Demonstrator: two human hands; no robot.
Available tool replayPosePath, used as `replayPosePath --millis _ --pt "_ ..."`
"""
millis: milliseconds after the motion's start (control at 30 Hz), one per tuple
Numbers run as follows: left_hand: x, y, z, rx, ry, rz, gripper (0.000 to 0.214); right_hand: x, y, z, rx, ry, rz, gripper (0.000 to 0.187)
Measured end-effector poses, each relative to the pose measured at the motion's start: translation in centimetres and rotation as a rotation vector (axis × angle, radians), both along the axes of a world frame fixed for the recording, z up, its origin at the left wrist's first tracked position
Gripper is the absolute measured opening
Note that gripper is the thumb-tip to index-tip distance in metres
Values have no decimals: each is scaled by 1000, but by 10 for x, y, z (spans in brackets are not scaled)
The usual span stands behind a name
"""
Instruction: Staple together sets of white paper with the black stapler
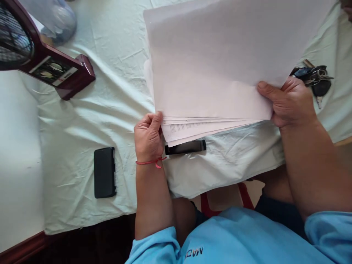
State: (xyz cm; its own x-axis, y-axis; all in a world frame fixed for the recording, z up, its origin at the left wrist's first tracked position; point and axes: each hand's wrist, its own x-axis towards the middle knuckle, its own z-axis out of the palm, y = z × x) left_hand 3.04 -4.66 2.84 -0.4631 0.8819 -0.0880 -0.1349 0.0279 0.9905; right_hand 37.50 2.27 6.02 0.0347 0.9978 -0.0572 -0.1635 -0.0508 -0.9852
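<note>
Between my two hands is a stack of paper sheets (214, 69), its top sheet blank. The lower edges are fanned out, and small print shows on a sheet underneath. My left hand (150, 134), with a red string bracelet on the wrist, pinches the stack's lower left edge. At the lower right corner my right hand (294, 101) grips the sheets, thumb on top and fingers hidden below. Under the stack's lower left edge lies a black stapler-like object (189, 147), partly covered, its kind unclear.
A black phone (104, 172) lies left of my left arm. At the upper left is a dark red electric fly swatter (63, 69), with a clear plastic container (62, 22) behind it. A bunch of keys (316, 79) sits beside my right hand. A pale green cloth (118, 84) covers the table.
</note>
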Motion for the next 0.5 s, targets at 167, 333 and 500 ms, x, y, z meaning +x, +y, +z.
replayPosePath --millis 167,333,500 --pt "-3 4 -4 105 125 65 53 -4 -2 3 111 26 59 31" --pt "0 4 7 300 247 156 46 -8 -6 10 207 58 104 24" --pt "4 0 15 287 200 178 37 -8 -13 20 216 19 112 36"
